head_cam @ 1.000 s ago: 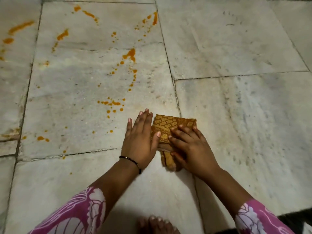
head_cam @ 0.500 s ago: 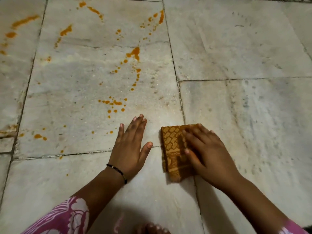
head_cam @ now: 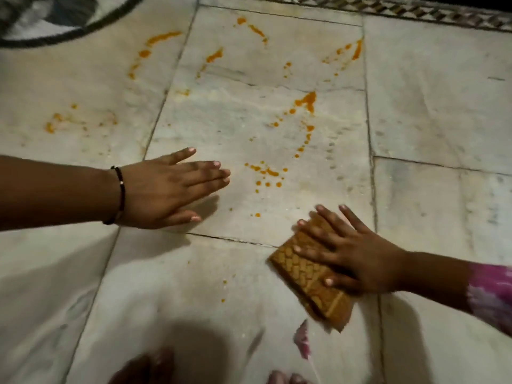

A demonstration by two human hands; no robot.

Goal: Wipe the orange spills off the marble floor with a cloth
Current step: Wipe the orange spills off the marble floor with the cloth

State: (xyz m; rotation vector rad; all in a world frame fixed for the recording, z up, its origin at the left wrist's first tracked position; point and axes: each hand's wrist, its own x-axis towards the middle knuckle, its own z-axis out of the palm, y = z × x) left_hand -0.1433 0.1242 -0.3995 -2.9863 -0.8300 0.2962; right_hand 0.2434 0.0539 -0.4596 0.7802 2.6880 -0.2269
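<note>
A folded brown patterned cloth (head_cam: 310, 284) lies flat on the marble floor (head_cam: 432, 112) at lower right. My right hand (head_cam: 352, 253) presses down on it with spread, straight fingers. My left hand (head_cam: 169, 189) rests flat on the floor to the left, fingers straight, a black bracelet on the wrist. Orange spills (head_cam: 266, 173) lie between the two hands and just ahead of the cloth. More orange streaks and drops (head_cam: 304, 102) run up the same tile, and others (head_cam: 144, 54) mark the tile to the left.
A round dark-rimmed object (head_cam: 63, 26) sits at the top left corner. A patterned border strip (head_cam: 415, 11) runs along the far edge of the floor. My toes (head_cam: 146, 367) show at the bottom edge, with a few small orange drops (head_cam: 224, 282) near them.
My left hand has moved away from the cloth to the left and now lies flat on the floor. My right hand still presses the cloth, which has turned diagonal. The view has swung left.
</note>
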